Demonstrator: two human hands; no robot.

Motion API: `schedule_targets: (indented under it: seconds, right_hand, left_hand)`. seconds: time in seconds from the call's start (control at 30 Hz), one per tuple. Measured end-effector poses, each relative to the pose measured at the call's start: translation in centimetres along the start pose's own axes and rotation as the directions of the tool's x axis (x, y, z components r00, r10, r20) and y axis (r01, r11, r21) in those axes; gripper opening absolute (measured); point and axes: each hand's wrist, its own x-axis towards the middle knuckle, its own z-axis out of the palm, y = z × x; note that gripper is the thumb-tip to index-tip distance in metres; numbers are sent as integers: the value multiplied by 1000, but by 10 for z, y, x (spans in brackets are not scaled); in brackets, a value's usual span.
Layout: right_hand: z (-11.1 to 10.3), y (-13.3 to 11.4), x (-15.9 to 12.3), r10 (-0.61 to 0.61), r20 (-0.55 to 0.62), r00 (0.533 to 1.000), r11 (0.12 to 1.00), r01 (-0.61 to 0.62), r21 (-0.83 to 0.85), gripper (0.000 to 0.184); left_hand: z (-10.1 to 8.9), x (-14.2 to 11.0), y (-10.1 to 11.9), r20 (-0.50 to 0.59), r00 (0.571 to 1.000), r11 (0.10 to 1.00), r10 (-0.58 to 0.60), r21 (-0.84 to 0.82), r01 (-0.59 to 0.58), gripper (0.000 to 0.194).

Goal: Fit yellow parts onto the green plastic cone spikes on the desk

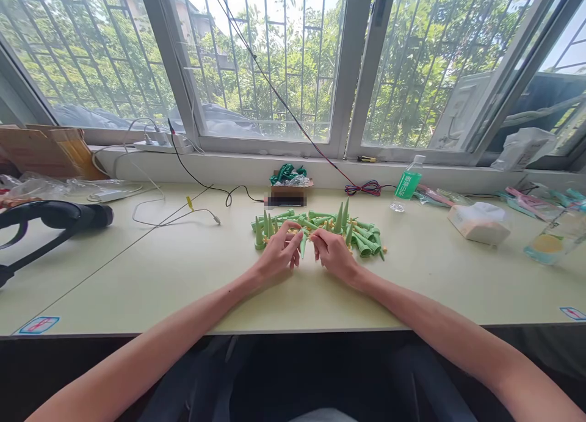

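Observation:
A heap of small green cone-shaped pieces (357,232) lies on the pale table (183,275), some upright, some on their sides. My left hand (279,254) rests at the heap's near edge, fingers curled round one green cone (303,243) that points down. My right hand (334,254) is close beside it, fingers pinched together at the same spot; what they hold is too small to name.
A small box of green material (288,187) stands behind the heap. A black headset (55,217) and white cables (151,202) lie left. A water bottle (406,187), a tissue pack (480,221) and a plastic cup (552,242) sit right. Barred windows (274,61) run behind.

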Motion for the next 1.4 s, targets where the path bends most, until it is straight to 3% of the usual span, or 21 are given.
schedule_targets:
  seconds: [0.57,0.8,1.0,1.2,1.3,1.4]
  right_hand:
    - [2,1,-2,82,-10,997,996,-83,-33,36]
    - [1,-2,-1,90,-33,995,996,-90,-6,37]
    - [-1,-5,-1,51,-82,995,999,-52,-6,36]
    - [-2,-8,-1,18,-90,996,1000,-20,-15,37]
    - [-3,-7,0,0,-84,996,999,-3,-38,36]
    - [-3,-7,0,-30,-47,998,998,28,-50,36]
  left_hand:
    - [0,-3,4,-54,992,969,111,226,-96,31]
    - [0,-1,3,-79,986,959,146,256,-122,42]
    - [0,0,5,-140,987,987,80,151,-59,30]
    - [1,1,5,-11,998,995,-64,-71,63,43]
    - [0,3,6,40,989,958,-141,-246,147,52]
    - [-3,3,8,107,976,927,-188,-309,213,61]
